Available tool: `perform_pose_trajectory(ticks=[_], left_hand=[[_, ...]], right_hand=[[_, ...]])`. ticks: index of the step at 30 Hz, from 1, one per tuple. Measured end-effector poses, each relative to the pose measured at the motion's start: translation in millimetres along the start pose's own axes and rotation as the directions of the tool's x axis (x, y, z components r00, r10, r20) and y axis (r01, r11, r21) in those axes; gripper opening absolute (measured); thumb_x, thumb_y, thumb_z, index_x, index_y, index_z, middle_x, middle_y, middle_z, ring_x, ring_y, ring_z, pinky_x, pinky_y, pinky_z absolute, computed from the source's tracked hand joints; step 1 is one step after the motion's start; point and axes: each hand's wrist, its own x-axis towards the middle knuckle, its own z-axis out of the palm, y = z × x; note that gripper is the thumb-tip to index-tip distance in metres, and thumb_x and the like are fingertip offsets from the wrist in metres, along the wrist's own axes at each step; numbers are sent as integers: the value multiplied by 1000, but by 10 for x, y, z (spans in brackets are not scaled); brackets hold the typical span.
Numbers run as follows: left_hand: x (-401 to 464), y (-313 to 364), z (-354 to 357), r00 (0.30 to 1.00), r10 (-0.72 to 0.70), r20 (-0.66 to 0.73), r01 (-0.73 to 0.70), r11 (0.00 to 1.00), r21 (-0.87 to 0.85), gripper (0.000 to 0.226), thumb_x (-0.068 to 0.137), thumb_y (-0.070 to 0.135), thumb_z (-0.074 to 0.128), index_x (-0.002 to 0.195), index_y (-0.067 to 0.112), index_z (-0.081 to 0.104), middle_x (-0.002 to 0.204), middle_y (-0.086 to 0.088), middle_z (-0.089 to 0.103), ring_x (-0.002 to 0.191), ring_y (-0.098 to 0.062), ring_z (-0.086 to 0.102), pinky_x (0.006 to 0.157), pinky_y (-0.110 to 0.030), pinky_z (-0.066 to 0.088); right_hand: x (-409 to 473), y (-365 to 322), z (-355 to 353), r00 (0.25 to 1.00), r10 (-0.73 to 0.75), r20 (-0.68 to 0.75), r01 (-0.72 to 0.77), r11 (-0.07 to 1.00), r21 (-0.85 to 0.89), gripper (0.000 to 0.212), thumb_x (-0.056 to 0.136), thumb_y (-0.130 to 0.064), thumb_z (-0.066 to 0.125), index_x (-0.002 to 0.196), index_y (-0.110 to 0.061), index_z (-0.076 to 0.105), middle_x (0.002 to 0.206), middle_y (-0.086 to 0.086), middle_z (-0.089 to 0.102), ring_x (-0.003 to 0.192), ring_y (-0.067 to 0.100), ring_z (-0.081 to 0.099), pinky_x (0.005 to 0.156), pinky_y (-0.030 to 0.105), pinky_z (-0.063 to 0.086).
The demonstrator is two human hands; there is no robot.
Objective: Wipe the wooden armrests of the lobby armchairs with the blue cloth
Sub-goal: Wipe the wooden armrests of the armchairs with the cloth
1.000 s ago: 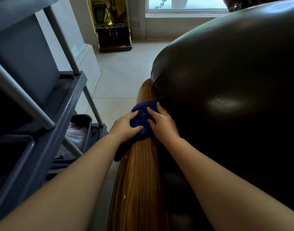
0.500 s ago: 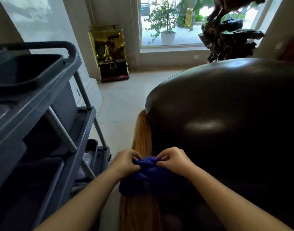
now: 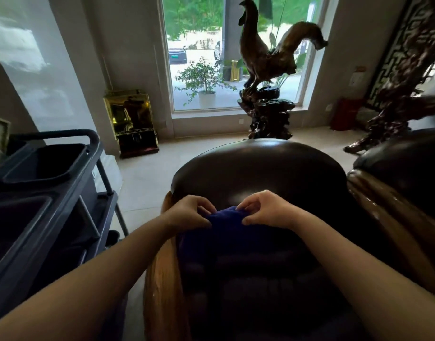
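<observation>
The blue cloth (image 3: 226, 232) hangs bunched between both hands, above the dark leather seat of the armchair (image 3: 258, 168). My left hand (image 3: 189, 212) pinches its left top edge and my right hand (image 3: 265, 210) pinches its right top edge. The glossy wooden armrest (image 3: 162, 286) on the left runs toward me, just left of the cloth and partly under my left forearm. A second wooden armrest (image 3: 393, 217) shows on the right. The cloth's lower part blends into the dark seat.
A grey cleaning cart (image 3: 44, 193) with bins stands close on the left. A second dark armchair (image 3: 408, 163) is at the right. Ahead stand a carved rooster sculpture (image 3: 268, 77), a gold cabinet (image 3: 132, 124) and a window over a tiled floor (image 3: 142, 175).
Both hands lifted the cloth off the left armrest and moved it right over the seat, now pinching it by its top edge. My view rose toward the window.
</observation>
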Motion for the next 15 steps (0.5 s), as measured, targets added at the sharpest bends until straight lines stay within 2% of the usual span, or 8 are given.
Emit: perform_pose_trajectory(ticks=[2,5,8,10,12,15], left_hand=[[-130,442,272,999,29,20,-30,999,34,28,75,-4,64,94,16,63,95,-4,66,86,-14,63,76,-29,56],[-245,1053,818,995,90,30,-92,993,67,29,74,-5,64,97,13,64,94,-6,66,80,-13,63,71,-26,56],[-306,1595,1524,986,155,52,-159,983,87,30,74,-6,63,97,14,64,102,-11,67,89,-20,64,80,-36,57],[-325,1960,2134,982,183,50,-185,981,54,32,73,-7,62,99,12,64,101,-11,66,87,-18,63,78,-32,57],[-296,2174,2524,978,205,39,-207,978,40,33,73,-7,61,100,11,64,102,-13,67,84,-16,63,72,-26,55],[-219,2638,3192,973,225,58,-226,974,11,32,72,-9,60,98,10,64,106,-18,68,85,-19,63,76,-30,54]], right_hand=[[-477,60,-300,999,21,-26,-21,1000,-15,25,69,-18,77,85,-34,68,97,0,70,89,10,66,88,35,53],[-1215,293,-754,996,44,-81,-48,998,-51,30,70,-19,76,98,-27,69,99,1,71,91,11,65,89,34,52],[-1944,679,-1229,991,52,-124,-60,996,-61,32,72,-16,75,102,-22,68,99,1,70,88,10,65,77,19,52],[-2476,1002,-1581,989,63,-134,-76,993,-93,33,72,-15,74,103,-22,68,97,-2,71,86,5,64,73,14,50],[-2773,1219,-1800,988,79,-135,-92,991,-99,33,73,-14,73,104,-21,67,96,-4,72,88,4,65,80,20,53],[-3319,1647,-2206,984,116,-132,-128,988,-87,30,74,-12,71,103,-20,68,95,0,72,86,8,68,77,23,56]])
